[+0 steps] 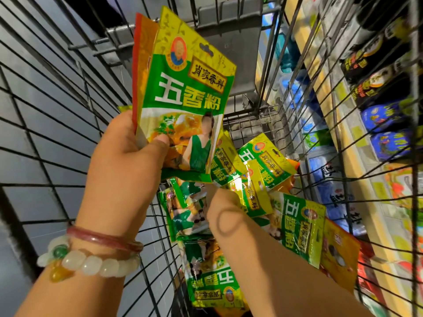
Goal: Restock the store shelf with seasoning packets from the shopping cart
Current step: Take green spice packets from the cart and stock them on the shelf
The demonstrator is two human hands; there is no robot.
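Store aisle, view straight down into a wire shopping cart; dark floor tiles show through the mesh on the left, and a stocked store shelf with dark bottles and blue packs runs along the cart's right side. Left hand is raised over the basket, thumb on the front and fingers behind, pinching a held stack of packets by its lower left corner: green-yellow five-spice powder packet in front, at least one orange-red one behind it. Stack stands near upright, long axis running away from the camera, top tilted a bit right. Right hand reaches down into the loose pile of seasoning packets on the cart floor; its fingers are hidden under the held stack and the pile, so can't tell whether it's pinching a packet or just touching. Key relation: the pile sits directly below and to the right of the held stack, right hand already in it, left hand well above. Loose packets lie flat at mixed angles; the nearest one to the right forearm has its long axis roughly parallel to the arm. Shelf is to the right, beyond the cart wall, so the right hand is the nearer one for placing. My read: still gathering, nothing shelved yet from this handful.
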